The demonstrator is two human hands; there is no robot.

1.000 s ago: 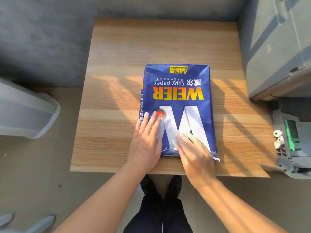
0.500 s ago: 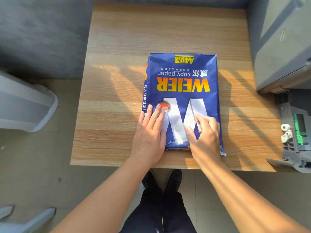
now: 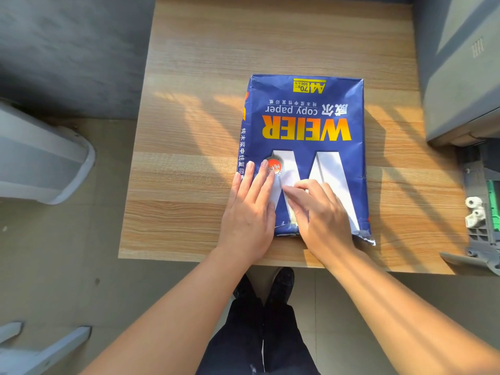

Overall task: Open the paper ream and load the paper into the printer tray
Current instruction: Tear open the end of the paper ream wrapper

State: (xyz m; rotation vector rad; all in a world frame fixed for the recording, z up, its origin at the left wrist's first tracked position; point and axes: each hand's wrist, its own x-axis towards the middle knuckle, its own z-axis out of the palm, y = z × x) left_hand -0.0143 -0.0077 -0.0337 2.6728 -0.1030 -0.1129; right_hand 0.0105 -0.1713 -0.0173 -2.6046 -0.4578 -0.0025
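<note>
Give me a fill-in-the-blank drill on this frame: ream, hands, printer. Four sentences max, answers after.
1. The paper ream lies flat on the wooden ____.
2. The ream's wrapper is mostly ____ in colour.
3. The left hand and the right hand both rest on the ream's ____ end.
4. The grey printer stands to the ____ of the ream.

Missing words: table; blue; near; right

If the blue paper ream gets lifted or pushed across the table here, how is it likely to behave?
The paper ream, labelled 500 sheets, is probably heavy for its size. Lying flat on the table, it should slide, not tip. Its glossy wrapper, torn at the near edge, may feel slippery.
</note>
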